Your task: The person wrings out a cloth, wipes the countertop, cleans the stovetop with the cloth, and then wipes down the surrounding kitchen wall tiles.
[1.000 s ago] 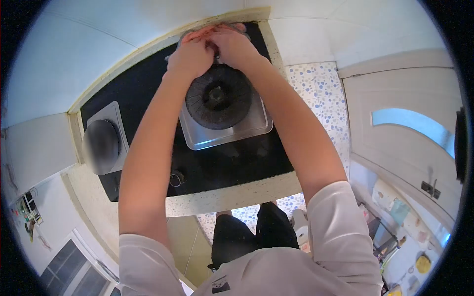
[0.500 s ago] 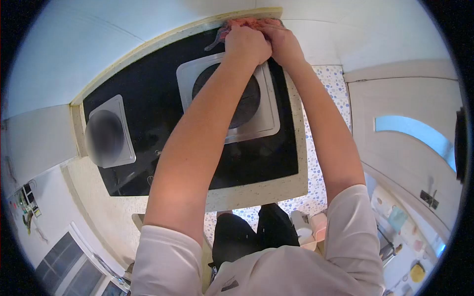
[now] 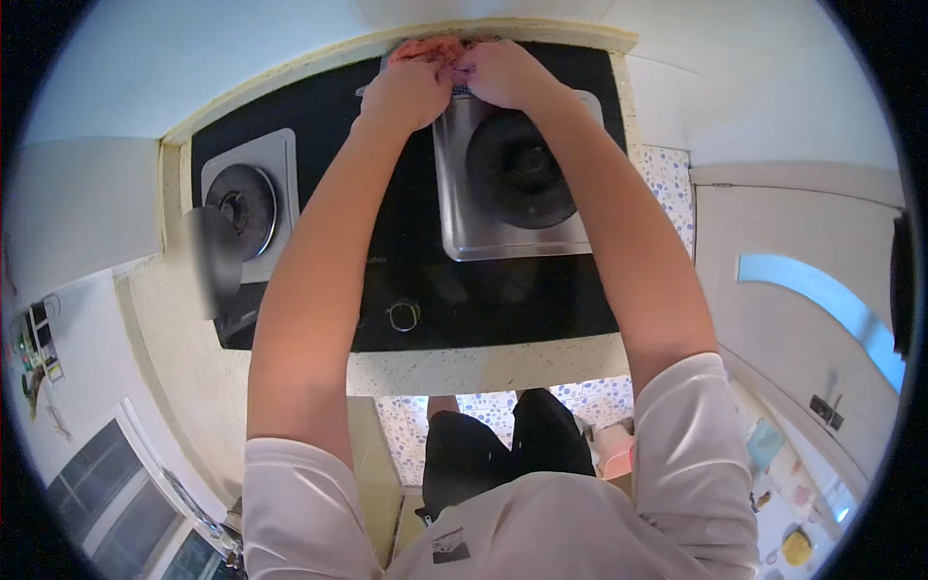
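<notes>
The red cloth (image 3: 425, 50) lies bunched at the far edge of the black cooktop (image 3: 503, 290), close to the pale ledge (image 3: 570, 37) that runs along the cooktop's back; part of it looks purplish-grey between the hands. The left hand (image 3: 404, 95) grasps the cloth over the cooktop's far edge, its fingers curled into the folds. The right hand (image 3: 507, 74) grasps it too, just beside the left and nearer the cooktop's right end, with bent fingers over the purplish part (the fingertips are buried, so how tightly either hand clenches I cannot tell).

On the cooktop's right half sits a square steel plate (image 3: 474, 242) with a round dark burner (image 3: 522, 169) in it; the right forearm (image 3: 614, 184) passes over both. At the cooktop's left end, a second steel plate (image 3: 256, 147) bears another burner (image 3: 253, 208), and a blurred dark patch covers part of that end. A round knob (image 3: 404, 314) is near the cooktop's front edge, around the middle. A speckled counter (image 3: 483, 364) borders the cooktop's front. Beyond its right end are spotted floor tiles (image 3: 667, 179) and a pale door (image 3: 783, 227).
</notes>
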The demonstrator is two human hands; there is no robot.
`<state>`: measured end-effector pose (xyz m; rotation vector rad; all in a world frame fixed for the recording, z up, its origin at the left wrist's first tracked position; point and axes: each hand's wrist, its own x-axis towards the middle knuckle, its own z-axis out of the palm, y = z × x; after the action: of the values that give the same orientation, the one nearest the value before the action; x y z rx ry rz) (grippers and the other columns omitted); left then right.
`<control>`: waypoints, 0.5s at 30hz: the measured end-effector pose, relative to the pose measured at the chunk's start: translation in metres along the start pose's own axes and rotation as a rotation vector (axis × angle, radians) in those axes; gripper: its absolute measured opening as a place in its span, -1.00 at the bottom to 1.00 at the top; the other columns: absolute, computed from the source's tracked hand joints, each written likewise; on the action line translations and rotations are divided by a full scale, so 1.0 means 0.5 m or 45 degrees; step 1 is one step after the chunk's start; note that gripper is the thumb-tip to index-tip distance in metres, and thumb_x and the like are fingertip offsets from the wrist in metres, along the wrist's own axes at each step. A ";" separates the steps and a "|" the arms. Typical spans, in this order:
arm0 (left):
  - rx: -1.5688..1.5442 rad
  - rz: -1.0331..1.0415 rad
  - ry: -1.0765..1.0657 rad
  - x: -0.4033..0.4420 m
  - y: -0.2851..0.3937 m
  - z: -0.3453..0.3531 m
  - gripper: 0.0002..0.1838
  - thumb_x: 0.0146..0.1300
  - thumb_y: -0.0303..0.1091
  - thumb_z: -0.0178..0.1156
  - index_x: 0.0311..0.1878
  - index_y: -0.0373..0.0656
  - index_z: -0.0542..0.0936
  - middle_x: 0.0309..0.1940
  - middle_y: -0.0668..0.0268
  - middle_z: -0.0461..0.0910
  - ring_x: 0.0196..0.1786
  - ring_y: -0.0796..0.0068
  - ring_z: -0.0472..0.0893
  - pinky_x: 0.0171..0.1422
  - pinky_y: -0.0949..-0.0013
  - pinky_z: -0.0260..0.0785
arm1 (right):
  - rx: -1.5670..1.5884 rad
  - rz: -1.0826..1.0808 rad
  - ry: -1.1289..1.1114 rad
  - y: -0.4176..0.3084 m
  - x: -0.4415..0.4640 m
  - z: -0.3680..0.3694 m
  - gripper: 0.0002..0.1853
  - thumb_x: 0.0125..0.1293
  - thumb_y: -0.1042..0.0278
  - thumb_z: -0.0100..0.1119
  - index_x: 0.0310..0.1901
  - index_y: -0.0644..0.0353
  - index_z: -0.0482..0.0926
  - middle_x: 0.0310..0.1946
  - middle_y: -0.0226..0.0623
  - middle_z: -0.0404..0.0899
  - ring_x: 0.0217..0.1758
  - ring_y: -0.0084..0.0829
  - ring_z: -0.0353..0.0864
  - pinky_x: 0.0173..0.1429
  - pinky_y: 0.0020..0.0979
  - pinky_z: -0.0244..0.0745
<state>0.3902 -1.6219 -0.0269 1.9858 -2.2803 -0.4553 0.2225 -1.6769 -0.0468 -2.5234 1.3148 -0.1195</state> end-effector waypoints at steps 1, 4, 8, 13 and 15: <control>0.025 0.054 0.052 -0.008 -0.032 0.017 -0.53 0.56 -0.13 -0.17 0.25 -0.03 0.66 0.29 0.07 0.62 0.40 0.05 0.54 0.54 -0.01 0.35 | -0.038 0.040 -0.036 -0.036 0.003 -0.006 -0.72 0.43 0.18 0.13 -0.01 -0.03 0.80 -0.02 -0.08 0.75 0.09 0.03 0.71 0.25 0.01 0.58; -0.003 0.187 0.236 -0.044 -0.076 0.075 -0.56 0.53 -0.14 -0.08 0.24 -0.07 0.66 0.30 0.12 0.61 0.41 0.07 0.51 0.52 -0.02 0.38 | -0.130 -0.063 0.056 -0.091 -0.025 0.006 -0.67 0.27 0.19 0.13 -0.13 0.14 0.81 -0.08 -0.03 0.78 0.07 0.01 0.75 0.17 0.10 0.61; -0.101 0.172 0.292 -0.166 -0.038 0.031 -0.59 0.45 -0.18 0.04 0.19 -0.20 0.66 0.16 0.04 0.65 0.24 -0.05 0.61 0.31 -0.03 0.53 | -0.100 -0.261 0.211 -0.129 -0.092 0.038 -0.67 0.15 0.23 0.15 -0.21 0.21 0.81 -0.16 0.00 0.78 0.06 -0.04 0.76 0.14 0.10 0.62; -0.142 0.256 0.273 -0.279 -0.033 0.041 -0.63 0.32 -0.29 0.15 0.10 -0.27 0.66 0.08 0.03 0.64 0.24 -0.02 0.59 0.22 0.03 0.59 | -0.326 -0.273 -0.015 -0.234 -0.205 0.043 -0.62 0.20 0.25 0.11 -0.13 0.34 0.78 0.00 0.07 0.74 0.18 0.01 0.68 0.39 0.02 0.46; -0.173 0.278 0.257 -0.336 -0.018 0.043 -0.62 0.28 -0.31 0.17 0.10 -0.29 0.66 0.08 0.04 0.65 0.27 0.01 0.58 0.23 0.07 0.59 | -0.529 -0.324 0.035 -0.288 -0.281 0.027 -0.56 0.24 0.24 0.07 -0.05 0.41 0.75 0.07 0.11 0.70 0.24 0.06 0.63 0.53 0.01 0.33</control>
<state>0.4191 -1.4548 -0.0278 1.6180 -2.2409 -0.3605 0.2576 -1.4820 -0.0086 -3.0429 1.1142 0.0753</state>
